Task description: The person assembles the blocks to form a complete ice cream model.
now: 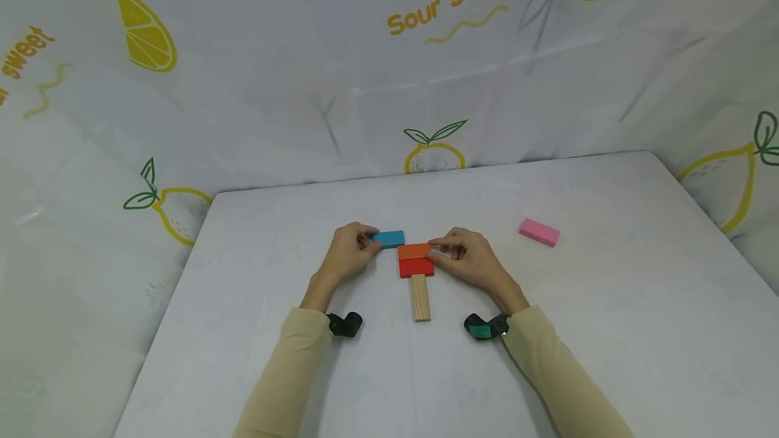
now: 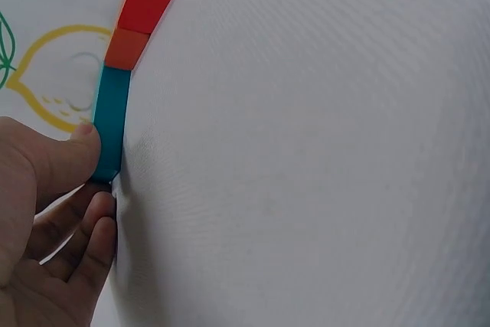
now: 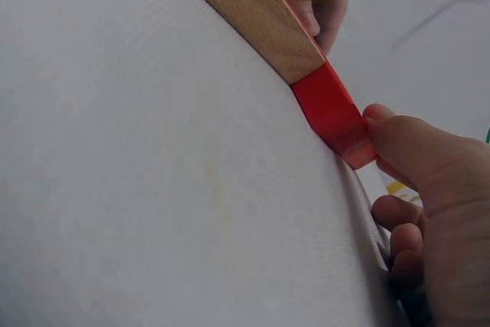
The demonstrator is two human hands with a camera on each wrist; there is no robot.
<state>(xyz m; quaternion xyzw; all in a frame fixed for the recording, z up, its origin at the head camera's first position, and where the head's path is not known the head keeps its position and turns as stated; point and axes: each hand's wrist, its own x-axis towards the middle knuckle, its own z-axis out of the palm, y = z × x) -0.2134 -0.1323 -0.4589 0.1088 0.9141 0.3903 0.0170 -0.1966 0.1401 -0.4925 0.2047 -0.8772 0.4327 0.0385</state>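
Beyond the red block [image 1: 416, 268], the right hand [image 1: 473, 259] pinches the adjoining orange block [image 1: 412, 251], seemingly to steady it, while farther beyond, leftward, the left hand [image 1: 348, 251] finger-pinches the blue block [image 1: 391, 239], likely for alignment.

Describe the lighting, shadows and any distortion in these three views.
Head view: bright, with soft shadows beside both sleeves; left wrist view: dimmer, a soft shadow on the table beside the left hand; right wrist view: also dim, the table's outline bowed, perhaps lens distortion.
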